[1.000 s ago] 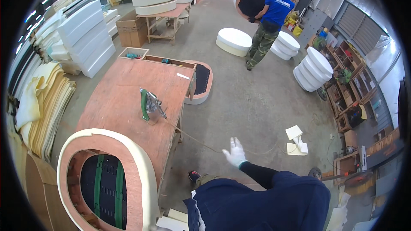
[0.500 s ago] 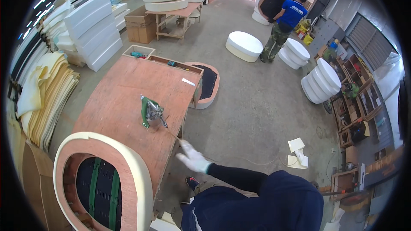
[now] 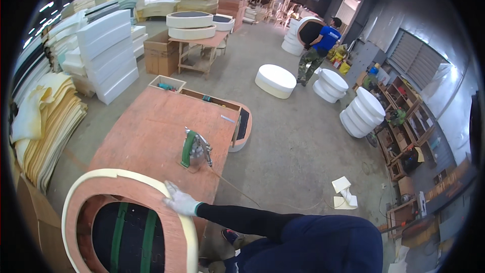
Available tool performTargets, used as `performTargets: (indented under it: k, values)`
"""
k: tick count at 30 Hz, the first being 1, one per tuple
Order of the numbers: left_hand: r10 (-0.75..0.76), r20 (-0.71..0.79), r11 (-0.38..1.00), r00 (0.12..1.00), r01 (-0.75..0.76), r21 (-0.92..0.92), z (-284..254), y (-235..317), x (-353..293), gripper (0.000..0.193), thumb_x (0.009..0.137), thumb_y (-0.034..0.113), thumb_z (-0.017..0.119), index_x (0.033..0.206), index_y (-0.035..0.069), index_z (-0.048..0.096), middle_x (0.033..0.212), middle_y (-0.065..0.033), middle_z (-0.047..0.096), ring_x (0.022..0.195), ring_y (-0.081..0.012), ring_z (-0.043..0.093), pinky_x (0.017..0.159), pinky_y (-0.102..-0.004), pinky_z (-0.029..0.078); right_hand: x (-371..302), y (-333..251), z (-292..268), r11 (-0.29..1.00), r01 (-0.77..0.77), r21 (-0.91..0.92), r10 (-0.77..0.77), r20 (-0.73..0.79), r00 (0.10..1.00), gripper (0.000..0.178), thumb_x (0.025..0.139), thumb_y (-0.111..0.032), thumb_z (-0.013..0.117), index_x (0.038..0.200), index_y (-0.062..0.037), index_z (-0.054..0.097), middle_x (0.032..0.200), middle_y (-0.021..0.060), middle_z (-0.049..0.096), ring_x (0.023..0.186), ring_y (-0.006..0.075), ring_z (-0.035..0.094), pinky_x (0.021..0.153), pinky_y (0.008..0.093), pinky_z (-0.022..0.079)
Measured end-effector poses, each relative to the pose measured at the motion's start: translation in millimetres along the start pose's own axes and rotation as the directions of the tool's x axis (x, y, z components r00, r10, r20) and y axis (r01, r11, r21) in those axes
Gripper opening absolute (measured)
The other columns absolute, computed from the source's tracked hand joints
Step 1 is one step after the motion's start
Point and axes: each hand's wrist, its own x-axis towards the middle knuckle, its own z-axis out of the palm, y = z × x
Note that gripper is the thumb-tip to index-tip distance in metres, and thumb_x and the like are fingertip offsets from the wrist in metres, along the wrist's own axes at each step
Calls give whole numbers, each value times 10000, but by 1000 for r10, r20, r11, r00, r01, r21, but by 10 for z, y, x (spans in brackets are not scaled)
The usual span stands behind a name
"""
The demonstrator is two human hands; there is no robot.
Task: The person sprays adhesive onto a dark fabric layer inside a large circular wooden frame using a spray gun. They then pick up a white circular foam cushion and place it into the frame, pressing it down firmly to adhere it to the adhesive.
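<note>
A: Big foam workshop. Foam slab stacks [image 3: 108, 53] far left, round white cushions [image 3: 359, 111] on the concrete right, a co-worker in a blue shirt [image 3: 319, 45] far off carrying a round frame. Near us, a plywood worktable [image 3: 151, 136].

B: What's in hand?

A: Round seat frame [image 3: 126, 217] at the near left end of the table: plywood ring, cream foam strip around the outer edge, green webbing across the dark middle. A gloved hand [image 3: 179, 203] comes in from the right on a black sleeve and lies on the ring's right rim, fingers loosely spread flat on the foam edge, not closed around anything. I read it as the left hand, not certain. The other hand isn't in view.

B: Tools?

A: Spray gun [image 3: 196, 147] with a green strap stands on the table just beyond the frame, hose [image 3: 237, 192] trailing off the right edge. Untouched.

B: Advice?

A: My guess: press the foam evenly along the rim, palm flat, and steady the ring so it doesn't slide. Mind the hose near the elbow.
</note>
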Motion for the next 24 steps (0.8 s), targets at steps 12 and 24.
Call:
performTargets:
  k: [12,24]
  values:
    - [32,27,995,999,-30,-93,-111,-649,282,520,1028,378,471,1420,42,409,1379,-175,476,1273,-344,450,1080,-477,361,481,494,-171,995,-17,96,-2,191,982,620,1090,-405,333,1575,-31,238,1636,178,257,1519,284,241,1227,381,232]
    - [-127,-15,991,992,126,-51,-486,-1571,-201,494,1033,396,462,1393,59,432,1331,-154,508,1227,-320,484,1042,-467,397,396,1029,608,393,-184,901,281,73,957,530,1059,-465,471,1365,-49,586,1313,95,637,1206,145,569,1073,312,440]
